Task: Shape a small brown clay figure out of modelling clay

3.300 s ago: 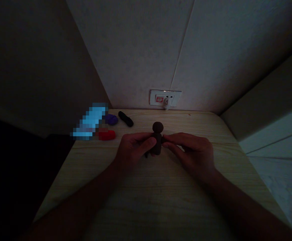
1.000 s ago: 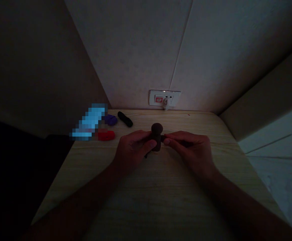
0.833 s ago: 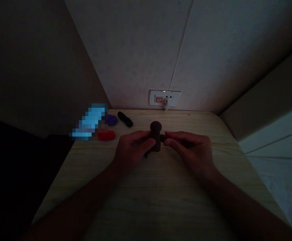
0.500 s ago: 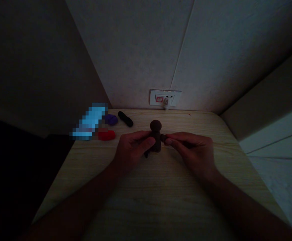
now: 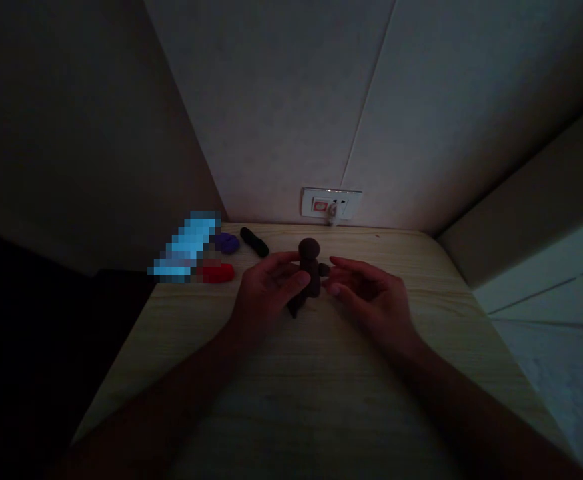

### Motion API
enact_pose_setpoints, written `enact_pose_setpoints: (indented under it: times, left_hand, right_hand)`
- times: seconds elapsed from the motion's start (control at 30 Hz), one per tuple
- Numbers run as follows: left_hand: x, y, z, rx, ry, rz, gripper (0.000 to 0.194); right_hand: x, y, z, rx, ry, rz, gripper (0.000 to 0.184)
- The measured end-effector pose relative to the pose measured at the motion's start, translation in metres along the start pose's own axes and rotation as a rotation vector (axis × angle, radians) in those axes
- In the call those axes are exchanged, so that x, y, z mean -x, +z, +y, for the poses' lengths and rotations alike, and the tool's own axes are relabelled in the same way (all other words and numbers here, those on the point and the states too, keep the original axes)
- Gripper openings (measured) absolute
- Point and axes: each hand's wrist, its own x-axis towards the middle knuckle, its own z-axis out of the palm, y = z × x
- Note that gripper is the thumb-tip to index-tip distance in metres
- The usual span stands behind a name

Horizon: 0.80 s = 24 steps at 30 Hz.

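Steadying the brown clay figure [image 5: 312,283] upright above the middle of the wooden tabletop [image 5: 296,393], the left hand [image 5: 264,293] pinches its body between thumb and fingers. The right hand [image 5: 371,293] is loosely open, thumb and forefinger spread beside the clay stub [image 5: 324,269] on the figure's side; whether they touch it, I cannot tell. The step looks like fixing or shaping that stub, and the next move seems to call for a light 2-finger pinch without tilting the round head. Bare wood lies right of the figure and towards the wearer. Left, 3 pieces limit room: red clay [image 5: 220,273], purple clay [image 5: 228,243] and black clay [image 5: 254,242]. The wall [image 5: 271,120] bounds the far edge.
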Motion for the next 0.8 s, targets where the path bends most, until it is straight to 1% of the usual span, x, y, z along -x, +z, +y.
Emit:
enact_pose_setpoints:
  times: [0.07,0.17,0.27,0.37,0.5,0.6,0.73,0.8]
  left_hand:
    - [-0.001,0.002,0.0,-0.012,-0.001,0.017,0.034]
    - [-0.001,0.005,0.002,-0.041,0.013,0.033,0.027]
    - [-0.002,0.007,0.002,-0.057,0.015,0.04,0.027]
    - [-0.003,0.008,0.002,-0.056,0.002,0.045,0.027]
    - [-0.003,0.009,0.001,-0.052,0.005,0.059,0.027]
    - [-0.003,0.009,0.001,-0.062,0.007,0.07,0.026]
    - [-0.003,0.009,-0.001,-0.073,0.006,0.071,0.023]
    - [-0.003,0.009,-0.002,-0.078,0.009,0.064,0.023]
  right_hand:
    - [0.0,0.002,0.005,-0.059,0.023,-0.048,0.049]
    - [0.0,0.006,0.009,-0.12,0.064,-0.076,0.058]
    - [0.0,0.009,0.01,-0.118,0.054,-0.062,0.054]
    - [0.0,0.008,0.007,-0.098,0.003,-0.026,0.047]
    - [0.003,0.006,0.005,-0.071,-0.055,0.009,0.045]
    - [0.004,0.006,0.007,-0.059,-0.062,-0.001,0.049]
    - [0.005,0.01,0.011,-0.076,-0.024,-0.023,0.062]
    - [0.004,0.012,0.012,-0.084,-0.002,-0.017,0.064]
